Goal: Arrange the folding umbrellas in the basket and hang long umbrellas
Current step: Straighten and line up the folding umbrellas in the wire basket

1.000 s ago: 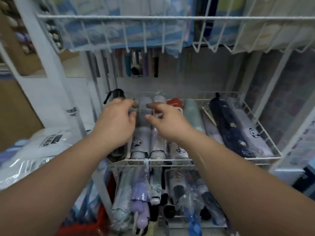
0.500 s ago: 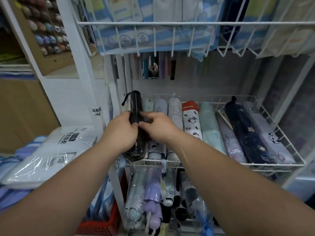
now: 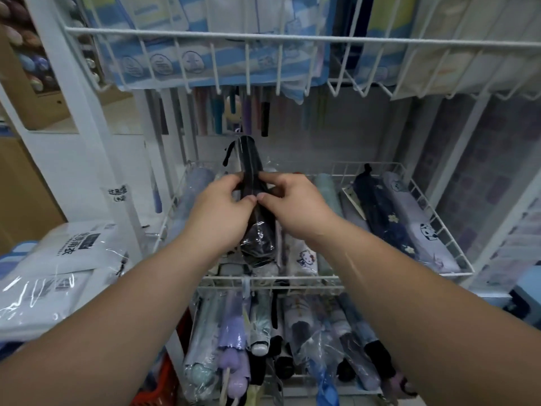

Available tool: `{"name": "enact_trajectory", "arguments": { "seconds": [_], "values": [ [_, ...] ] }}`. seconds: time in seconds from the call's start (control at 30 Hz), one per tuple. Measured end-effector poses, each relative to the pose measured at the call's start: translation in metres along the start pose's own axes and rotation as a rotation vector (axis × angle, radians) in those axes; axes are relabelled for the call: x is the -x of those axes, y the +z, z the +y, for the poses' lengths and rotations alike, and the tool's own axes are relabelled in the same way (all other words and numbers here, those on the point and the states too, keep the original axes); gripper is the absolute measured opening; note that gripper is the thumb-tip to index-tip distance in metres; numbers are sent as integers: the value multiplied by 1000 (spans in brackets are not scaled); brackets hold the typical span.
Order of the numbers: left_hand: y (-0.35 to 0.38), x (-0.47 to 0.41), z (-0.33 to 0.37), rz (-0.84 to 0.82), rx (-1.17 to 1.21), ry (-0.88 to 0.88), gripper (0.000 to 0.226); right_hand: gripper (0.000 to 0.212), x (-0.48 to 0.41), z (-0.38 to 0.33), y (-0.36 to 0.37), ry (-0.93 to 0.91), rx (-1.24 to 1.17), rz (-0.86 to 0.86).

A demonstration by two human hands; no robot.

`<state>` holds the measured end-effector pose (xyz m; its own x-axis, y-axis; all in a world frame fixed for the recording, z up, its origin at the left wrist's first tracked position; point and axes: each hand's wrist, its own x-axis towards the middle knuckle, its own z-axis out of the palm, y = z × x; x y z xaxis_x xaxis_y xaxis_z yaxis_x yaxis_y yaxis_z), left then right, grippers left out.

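Note:
A black folding umbrella (image 3: 251, 159) in clear plastic wrap is lifted above the white wire basket (image 3: 439, 218), tilted with its strap end pointing up and away. My left hand (image 3: 218, 212) grips its left side and my right hand (image 3: 292, 206) grips its right side at the middle. In the basket lie several folding umbrellas: a pale blue one (image 3: 190, 194) at the left, a cat-print white one (image 3: 304, 256), a navy flowered one (image 3: 383, 218) and a lilac panda one (image 3: 418, 227) at the right. Long umbrellas (image 3: 248, 112) hang at the back.
A lower wire basket (image 3: 292, 388) holds several more wrapped folding umbrellas. An upper wire shelf (image 3: 292, 39) with packaged goods overhangs the work area. Wrapped white packages (image 3: 58, 265) are stacked at the left, beside a white rack post (image 3: 85, 118). A red crate (image 3: 158, 388) sits low left.
Both hands closed on the black umbrella at the basket's left and raised it out of the row, moving it toward the middle. The pale blue umbrella at the left came into sight.

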<state>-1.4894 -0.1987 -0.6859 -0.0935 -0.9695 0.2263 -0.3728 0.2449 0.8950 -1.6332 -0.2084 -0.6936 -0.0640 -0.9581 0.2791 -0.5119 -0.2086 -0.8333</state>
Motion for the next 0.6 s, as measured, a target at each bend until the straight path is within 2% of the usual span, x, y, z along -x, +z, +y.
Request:
{"name": "enact_trajectory", "arguments": {
  "seconds": [0.23, 0.37, 0.5, 0.6],
  "values": [
    [67, 0, 18, -164, 138, 29, 49, 44, 24, 31, -72, 11, 87, 56],
    [105, -2, 29, -253, 155, 33, 64, 45, 35, 48, -111, 28, 185, 104],
    [137, -6, 38, -313, 67, 67, 67, 45, 42, 72, -140, 54, 217, 128],
    [155, -8, 41, -344, -101, 120, 55, 45, 46, 87, -151, 101, 256, 108]
  ]
}}
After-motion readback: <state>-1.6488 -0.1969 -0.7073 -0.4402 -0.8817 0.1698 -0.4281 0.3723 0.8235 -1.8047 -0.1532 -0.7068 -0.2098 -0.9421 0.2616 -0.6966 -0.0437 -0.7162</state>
